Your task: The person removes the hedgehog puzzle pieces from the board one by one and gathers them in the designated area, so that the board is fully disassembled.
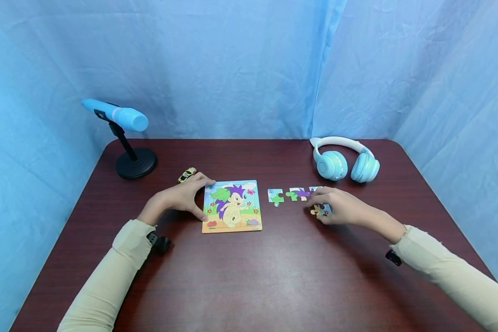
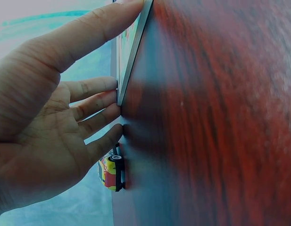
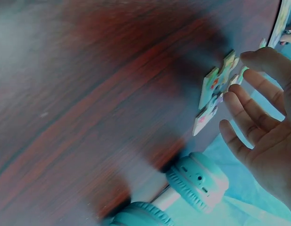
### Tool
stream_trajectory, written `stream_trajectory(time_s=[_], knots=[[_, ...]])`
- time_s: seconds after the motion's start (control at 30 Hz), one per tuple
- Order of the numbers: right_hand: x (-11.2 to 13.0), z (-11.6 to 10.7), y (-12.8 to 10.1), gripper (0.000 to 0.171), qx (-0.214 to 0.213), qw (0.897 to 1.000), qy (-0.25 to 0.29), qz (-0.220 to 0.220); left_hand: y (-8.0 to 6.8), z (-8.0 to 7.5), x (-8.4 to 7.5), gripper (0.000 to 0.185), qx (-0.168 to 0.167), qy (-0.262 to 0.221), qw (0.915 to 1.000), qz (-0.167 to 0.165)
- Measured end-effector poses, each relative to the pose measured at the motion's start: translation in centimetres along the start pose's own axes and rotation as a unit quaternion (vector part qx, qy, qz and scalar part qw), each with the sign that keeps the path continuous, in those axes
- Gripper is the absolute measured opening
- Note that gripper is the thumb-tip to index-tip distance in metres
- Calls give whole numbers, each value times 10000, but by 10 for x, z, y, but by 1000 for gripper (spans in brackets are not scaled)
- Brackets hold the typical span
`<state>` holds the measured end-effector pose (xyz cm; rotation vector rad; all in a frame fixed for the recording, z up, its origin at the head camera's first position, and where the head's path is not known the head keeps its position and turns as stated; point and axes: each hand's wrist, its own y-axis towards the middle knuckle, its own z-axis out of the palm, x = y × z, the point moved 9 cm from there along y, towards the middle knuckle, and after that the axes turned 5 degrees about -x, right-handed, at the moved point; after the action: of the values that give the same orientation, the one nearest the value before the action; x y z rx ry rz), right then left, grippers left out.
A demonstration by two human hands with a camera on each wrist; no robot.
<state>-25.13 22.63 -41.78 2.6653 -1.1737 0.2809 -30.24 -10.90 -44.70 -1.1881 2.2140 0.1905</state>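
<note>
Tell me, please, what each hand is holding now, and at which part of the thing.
The left hand steadies the puzzle board at its left edge, thumb and fingers straight. The right hand holds nothing; its open fingers rest over the loose puzzle pieces.

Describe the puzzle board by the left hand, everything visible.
The puzzle board is a thin, square, flat board, orange-edged, with a cartoon purple-spined hedgehog among green leaves and flowers. It lies flat on the dark red table, left of three loose pieces. The left hand touches its left edge with thumb and fingers.
</note>
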Motion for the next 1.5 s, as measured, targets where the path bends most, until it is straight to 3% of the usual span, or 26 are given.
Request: stream_trajectory(time_s=[0.53, 0.93, 1.5], knots=[[50, 17, 65, 30, 35, 9978, 430, -504, 0, 2, 2, 104, 7, -72, 9999, -83], [86, 35, 118, 34, 322, 9963, 656, -449, -2, 1, 3, 104, 2, -44, 9999, -91], [114, 60, 154, 39, 971, 9924, 640, -408, -2, 0, 2, 104, 94, -63, 9999, -100]])
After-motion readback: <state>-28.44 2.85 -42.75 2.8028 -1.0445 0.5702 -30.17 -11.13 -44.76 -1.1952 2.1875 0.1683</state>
